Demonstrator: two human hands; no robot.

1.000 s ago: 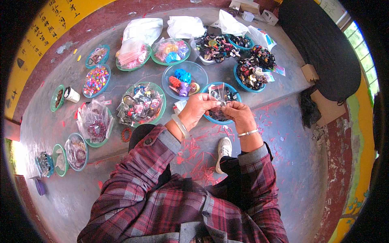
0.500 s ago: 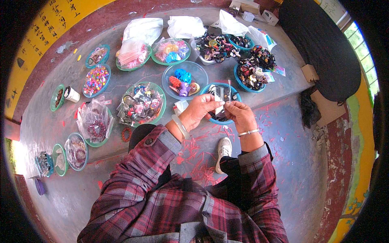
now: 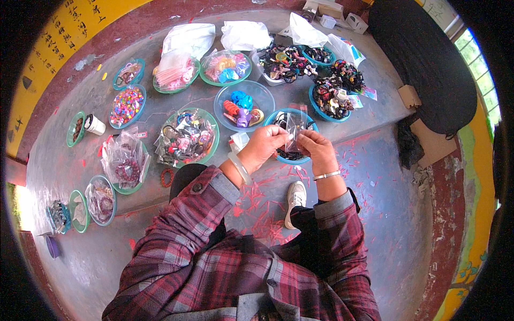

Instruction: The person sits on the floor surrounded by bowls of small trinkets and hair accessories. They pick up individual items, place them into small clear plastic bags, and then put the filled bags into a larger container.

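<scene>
My left hand (image 3: 262,146) and my right hand (image 3: 320,153) pinch a small clear plastic bag (image 3: 294,124) between thumbs and fingertips. The bag stands up from the fingers, its film glossy and see-through; whether anything lies inside it I cannot tell. Both hands hover over the near part of a blue basin (image 3: 269,120) with dark bands in it, partly hidden by the bag and fingers. Left of that basin, a clear bowl (image 3: 218,101) holds blue, red and purple bundles. A small white packet (image 3: 239,140) lies just beyond my left wrist.
Around stand a green basin (image 3: 217,140) of bagged hair ties, a bowl of colourful beads (image 3: 128,105), a basin of dark hair ties (image 3: 331,101) and white plastic bags (image 3: 188,40). Red scraps (image 3: 262,214) litter the floor by my shoe (image 3: 296,197). A black-covered object (image 3: 428,59) stands right.
The bag has shifted and tilted between my fingertips, and its film catches the light differently. My right fingers have moved slightly. The basins stand as before.
</scene>
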